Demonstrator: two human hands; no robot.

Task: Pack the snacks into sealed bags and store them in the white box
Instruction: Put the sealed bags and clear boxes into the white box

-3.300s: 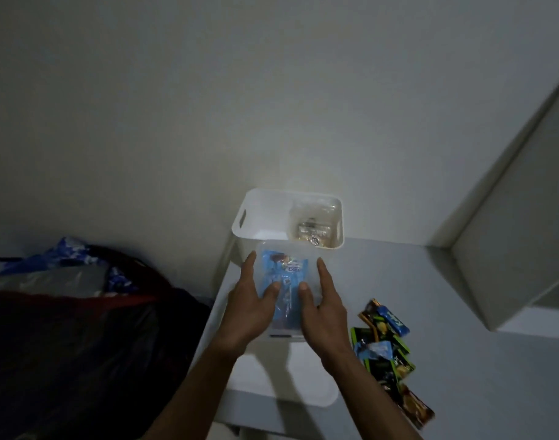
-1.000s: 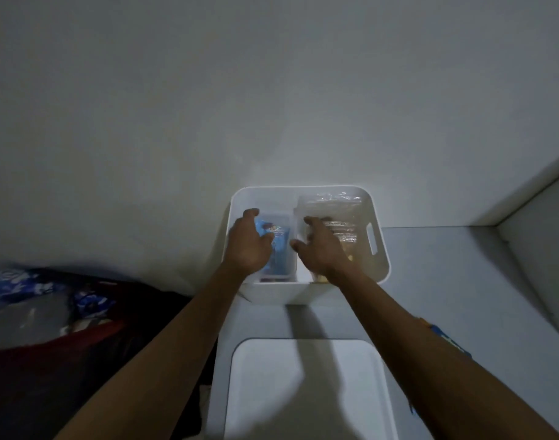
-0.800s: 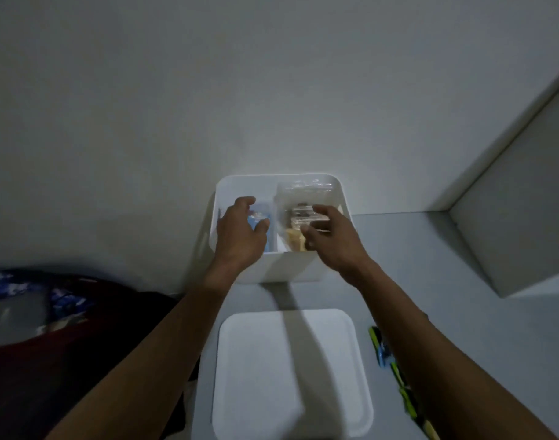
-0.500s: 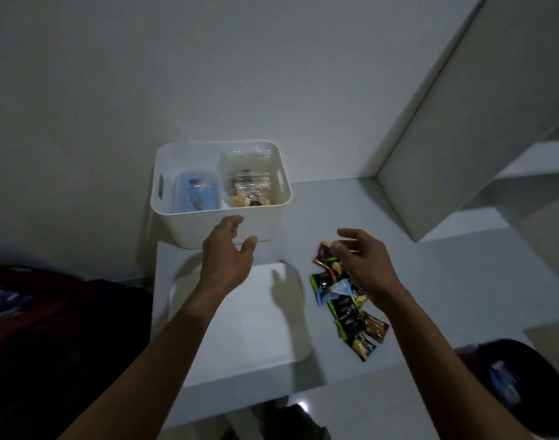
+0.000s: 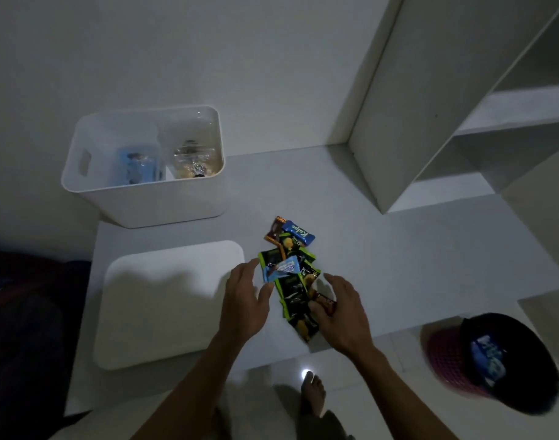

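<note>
With two filled bags already in the white box (image 5: 164, 201), my spread left hand (image 5: 245, 300) and loosely curled, empty right hand (image 5: 341, 312) flank the loose snacks (image 5: 292, 274) near it, which I must gather next for bagging.

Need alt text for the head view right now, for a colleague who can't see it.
Both hands, left and right, reach around a pile of loose snack packets on a white table. Behind, a white box holds two filled clear bags; its lid lies beside the pile.
</note>
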